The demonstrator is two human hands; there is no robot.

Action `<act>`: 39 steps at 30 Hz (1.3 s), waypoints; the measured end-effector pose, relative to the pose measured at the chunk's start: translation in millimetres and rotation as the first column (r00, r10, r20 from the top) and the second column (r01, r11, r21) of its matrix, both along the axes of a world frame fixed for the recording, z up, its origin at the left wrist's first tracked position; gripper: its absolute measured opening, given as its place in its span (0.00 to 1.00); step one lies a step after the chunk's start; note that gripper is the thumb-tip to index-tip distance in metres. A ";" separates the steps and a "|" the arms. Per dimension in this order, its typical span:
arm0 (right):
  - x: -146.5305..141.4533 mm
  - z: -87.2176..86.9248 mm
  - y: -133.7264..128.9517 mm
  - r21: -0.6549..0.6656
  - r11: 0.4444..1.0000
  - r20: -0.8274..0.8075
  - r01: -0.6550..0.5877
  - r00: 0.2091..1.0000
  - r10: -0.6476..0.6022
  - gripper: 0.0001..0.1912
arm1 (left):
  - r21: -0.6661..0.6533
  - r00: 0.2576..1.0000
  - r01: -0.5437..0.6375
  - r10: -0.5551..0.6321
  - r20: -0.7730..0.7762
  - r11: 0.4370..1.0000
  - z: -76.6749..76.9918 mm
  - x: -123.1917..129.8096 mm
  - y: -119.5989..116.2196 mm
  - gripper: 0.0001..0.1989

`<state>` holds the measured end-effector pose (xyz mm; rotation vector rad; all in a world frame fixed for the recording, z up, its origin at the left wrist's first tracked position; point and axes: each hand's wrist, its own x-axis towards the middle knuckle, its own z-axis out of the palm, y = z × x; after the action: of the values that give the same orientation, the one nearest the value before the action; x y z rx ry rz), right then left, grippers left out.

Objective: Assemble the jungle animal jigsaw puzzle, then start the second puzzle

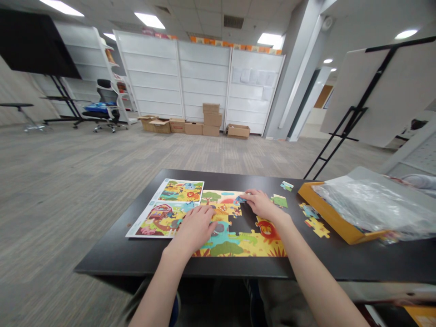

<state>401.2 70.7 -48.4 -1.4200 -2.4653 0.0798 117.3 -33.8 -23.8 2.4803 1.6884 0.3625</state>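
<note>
– 2 hands on the jigsaw puzzle point(238, 247) right now, and it's lying flat in the middle of the black table point(102, 262), close to the near edge!

– what's the left hand point(194, 229) doing?

– resting flat on the puzzle's left side, fingers lying close together, tips on a grey animal in the picture.

– and the right hand point(260, 204)?

– up at the top, just above a dark gap point(241, 220) in the puzzle, fingers pressed together, tips on a small blue piece point(240, 199). is it pinched? i can't tell from here!

– any loose pieces?

– 4 out to the right: a green piece point(279, 200) just beside the right hand, a pale green piece point(286, 185) further up, a blue piece point(309, 210), and a yellow piece point(316, 227) lying near an orange tray point(323, 213) with a clear plastic bag point(368, 204) on it.

– and on the left?

– a printed picture sheet point(163, 213) with 2 scenes, right up against the puzzle.

– further off?

– cardboard boxes point(204, 120) along white panels point(204, 68), and an office chair point(105, 106) off to the left!
</note>
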 end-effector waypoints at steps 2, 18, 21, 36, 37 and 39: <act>7.8 3.4 1.8 0.019 0.999 -0.045 0.027 0.999 -0.027 0.22 | -0.001 1.000 0.003 -0.003 -0.001 1.000 1.3 0.3 -0.3 0.12; 78.5 19.2 -8.9 -0.116 0.948 -0.027 0.296 0.953 -0.301 0.23 | 0.005 1.000 0.006 -0.006 -0.020 1.000 1.2 0.1 -0.4 0.13; 75.3 21.1 -7.0 -0.148 0.948 -0.049 0.282 0.955 -0.292 0.22 | 0.002 1.000 0.008 -0.008 -0.028 1.000 0.2 -0.4 0.1 0.14; 61.8 24.9 -7.3 -0.191 0.949 -0.042 0.251 0.964 -0.263 0.18 | 0.013 0.999 0.006 -0.006 -0.035 1.000 -1.3 -0.3 0.1 0.13; 60.5 24.9 -7.1 -0.196 0.949 -0.049 0.245 0.965 -0.259 0.18 | 0.016 0.999 0.007 -0.006 -0.036 1.000 -2.1 -0.5 0.3 0.13; 58.8 24.4 -6.9 -0.209 0.952 -0.075 0.224 0.967 -0.244 0.19 | 0.024 0.999 0.009 -0.008 -0.035 1.000 -3.4 -0.8 0.8 0.13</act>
<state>460.0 63.8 -24.0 -1.7372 -2.2413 0.3467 116.5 -33.1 -27.2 2.5249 1.6961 0.3426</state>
